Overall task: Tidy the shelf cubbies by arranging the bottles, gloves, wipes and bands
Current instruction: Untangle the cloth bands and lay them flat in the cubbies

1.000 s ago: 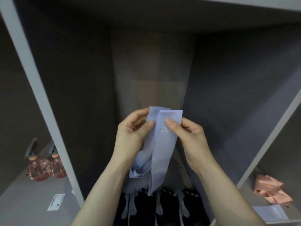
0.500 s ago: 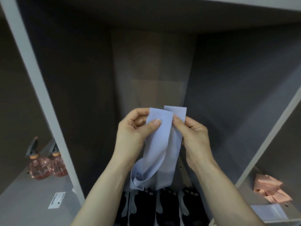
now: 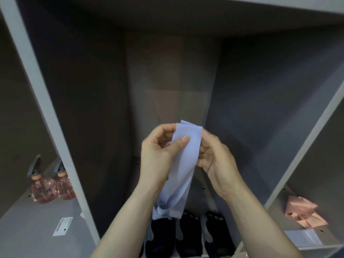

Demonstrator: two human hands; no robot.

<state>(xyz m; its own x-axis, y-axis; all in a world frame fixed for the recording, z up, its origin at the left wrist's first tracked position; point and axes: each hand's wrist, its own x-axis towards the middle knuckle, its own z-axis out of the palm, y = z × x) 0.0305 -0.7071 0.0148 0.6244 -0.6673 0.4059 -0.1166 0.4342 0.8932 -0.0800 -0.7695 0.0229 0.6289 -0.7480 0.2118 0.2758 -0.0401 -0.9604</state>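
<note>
Head view: both hands are raised in front of the middle cubby, holding a light blue band (image 3: 183, 164) between them. The left hand (image 3: 160, 155) pinches the band near its top, thumb pressed on the front face and fingers curled behind; the right hand (image 3: 216, 159) grips the band's right edge with curled fingers, most of them hidden behind the fabric. Half a second ago two separate upper ends of the band stood side by side; now they lie stacked into a single flat face, with only a sliver of the rear layer showing at the top. The printed number seen a second ago is no longer visible. The band's lower loop hangs above the dark gloves (image 3: 186, 235) lying on the near floor of the middle cubby; whether it touches them cannot be told. The gloves are cut off at the bottom edge. In the left cubby stand two pink spray bottles (image 3: 50, 187), slightly blurred, with a white label (image 3: 63, 226) on the shelf nearer the camera. In the right cubby lies a crumpled pink band (image 3: 305, 213), with a pale sheet (image 3: 303, 238) just in front of it.
</note>
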